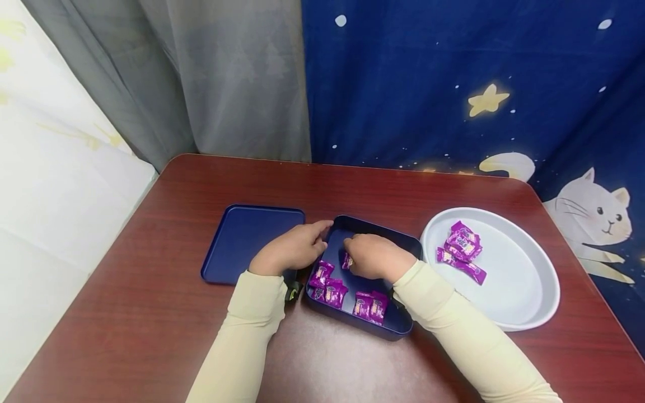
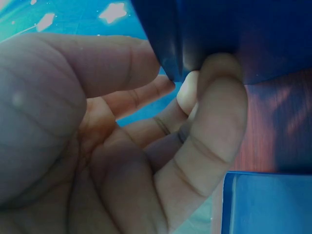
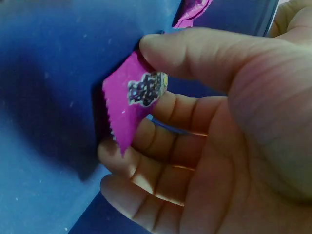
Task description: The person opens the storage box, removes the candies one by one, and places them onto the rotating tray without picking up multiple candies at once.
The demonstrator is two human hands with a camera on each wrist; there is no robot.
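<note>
Between both hands stands a dark blue rectangular box [image 1: 342, 323] with several small purple wrapped candies [image 1: 335, 293] lying along its left and near sides. My left hand [image 1: 294, 246] holds the box's left wall, its thumb at the rim; in the left wrist view curled fingers [image 2: 209, 131] touch the wall. Inside the box, my right hand [image 1: 375, 256] pinches one purple wrapped candy [image 3: 129, 92] between thumb and fingers. The right wrist view shows the wrapper's jagged end close to the box floor.
On the right, a white oval tray [image 1: 524, 263] holds several more purple candies [image 1: 462, 246] toward its left side. A flat dark blue lid [image 1: 247, 240] lies left of the box. Curtains [image 1: 242, 78] hang behind the reddish-brown table [image 1: 136, 313].
</note>
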